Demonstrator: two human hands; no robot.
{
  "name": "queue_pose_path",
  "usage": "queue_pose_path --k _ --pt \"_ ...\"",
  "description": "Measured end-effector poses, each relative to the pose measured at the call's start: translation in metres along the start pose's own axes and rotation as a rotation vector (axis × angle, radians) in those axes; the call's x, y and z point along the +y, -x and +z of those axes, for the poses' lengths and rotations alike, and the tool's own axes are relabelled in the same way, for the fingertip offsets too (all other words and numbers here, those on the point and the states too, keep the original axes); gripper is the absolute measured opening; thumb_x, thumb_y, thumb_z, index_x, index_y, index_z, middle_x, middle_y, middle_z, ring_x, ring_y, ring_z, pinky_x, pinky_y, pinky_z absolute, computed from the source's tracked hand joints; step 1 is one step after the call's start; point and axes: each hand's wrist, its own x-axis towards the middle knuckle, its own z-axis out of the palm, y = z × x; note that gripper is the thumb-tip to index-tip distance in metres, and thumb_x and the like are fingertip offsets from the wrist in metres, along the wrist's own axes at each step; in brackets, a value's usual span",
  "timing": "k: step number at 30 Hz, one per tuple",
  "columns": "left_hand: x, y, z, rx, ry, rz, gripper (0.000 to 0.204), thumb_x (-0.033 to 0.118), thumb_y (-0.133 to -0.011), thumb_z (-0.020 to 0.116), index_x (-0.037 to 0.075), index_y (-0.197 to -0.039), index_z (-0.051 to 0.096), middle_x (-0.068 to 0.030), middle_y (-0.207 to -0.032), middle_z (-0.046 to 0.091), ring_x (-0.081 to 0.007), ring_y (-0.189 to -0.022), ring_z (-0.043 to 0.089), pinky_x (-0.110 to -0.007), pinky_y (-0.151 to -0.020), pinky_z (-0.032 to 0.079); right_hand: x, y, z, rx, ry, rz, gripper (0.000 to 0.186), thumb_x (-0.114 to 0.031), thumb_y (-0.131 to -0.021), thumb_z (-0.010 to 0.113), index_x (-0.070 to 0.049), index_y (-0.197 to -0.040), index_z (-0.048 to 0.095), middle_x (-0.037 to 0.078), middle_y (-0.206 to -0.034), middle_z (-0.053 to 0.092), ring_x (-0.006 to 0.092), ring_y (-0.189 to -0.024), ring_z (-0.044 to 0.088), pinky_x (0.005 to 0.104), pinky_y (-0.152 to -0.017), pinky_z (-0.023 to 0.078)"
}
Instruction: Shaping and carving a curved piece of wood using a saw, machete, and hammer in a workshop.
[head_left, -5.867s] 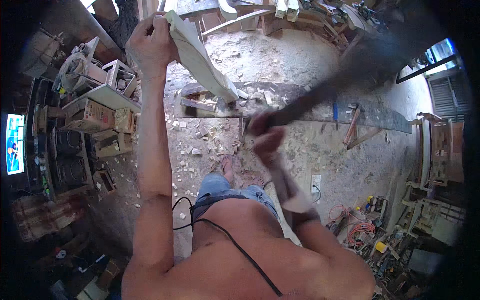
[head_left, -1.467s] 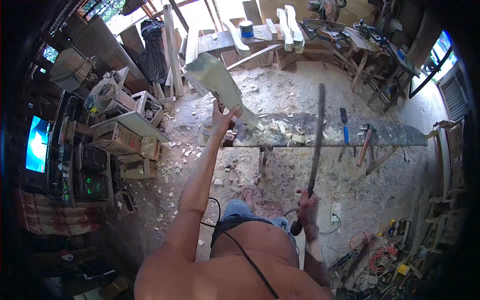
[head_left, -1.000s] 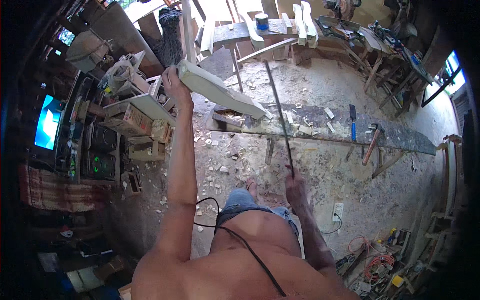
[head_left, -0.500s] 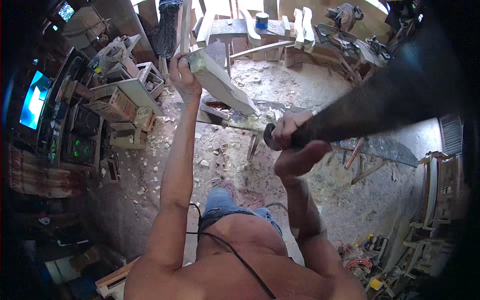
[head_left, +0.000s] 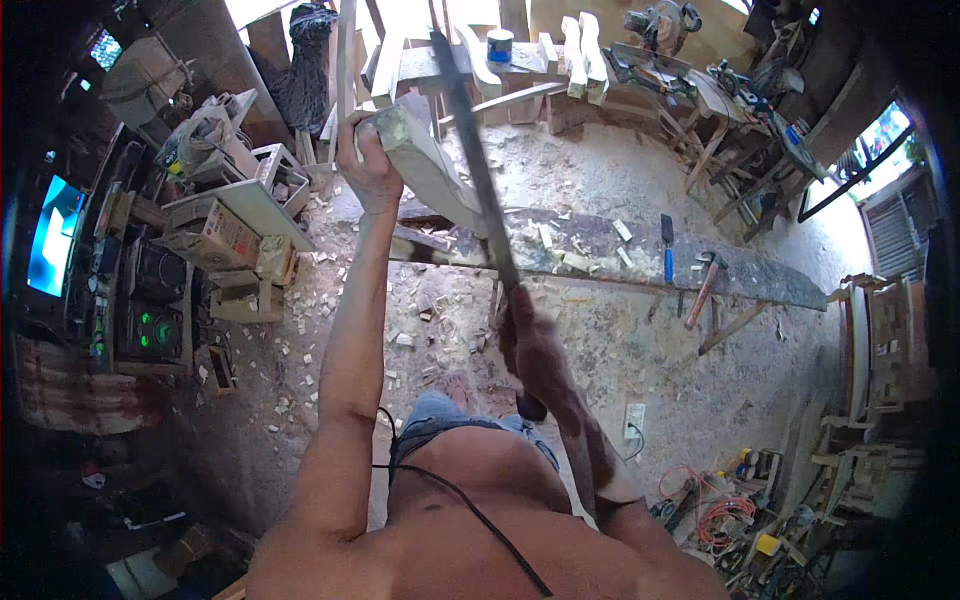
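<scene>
Your left grip (head_left: 370, 165) is closed over the upper end of the pale wood piece (head_left: 428, 168), which slants down and to the right from that grip toward the desk (head_left: 775, 282); the blade partly hides its lower end. Your right grip (head_left: 530, 345) is wrapped round the handle of a long dark blade (head_left: 468, 125), which points up and away from it and crosses in front of the wood's right edge. Whether the two touch, you cannot tell from here.

For clean strokes, it would likely help to press the wood's foot firmly against the desk and let the blade fall along the right face, well below your left fingers. Loose chips (head_left: 575, 262) lie beyond the right grip and could unsettle the foot. The blue-handled chisel (head_left: 668, 264) and hammer (head_left: 703, 292), further right of that grip, seem safely aside.
</scene>
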Motion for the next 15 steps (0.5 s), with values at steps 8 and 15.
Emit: queue_pose_path --k 8,15 --pt "0.015 -0.005 0.003 -0.013 0.115 -0.103 0.018 0.013 -0.092 0.057 -0.005 -0.092 0.056 -0.0192 -0.103 0.065 -0.0389 -0.092 0.064 -0.048 -0.084 0.05 -0.122 -0.009 -0.01 -0.113 -0.516 -1.354 0.048 -0.057 -0.099 0.058 -0.012 -0.082 0.056 0.002 -0.067 0.048 0.0164 -0.059 0.048 0.0315 -0.054 0.036" --pt "-0.002 0.005 -0.005 0.079 0.028 -0.094 0.017 0.014 -0.092 0.062 -0.002 -0.097 0.058 -0.0189 -0.101 0.065 -0.0393 -0.091 0.064 -0.048 -0.086 0.05 0.141 -0.074 -0.018 -0.117 -0.127 0.358 0.071 -0.076 -0.1 0.037 -0.014 -0.069 0.049 0.0 -0.058 0.046 0.0171 -0.047 0.047 0.0344 -0.043 0.038"
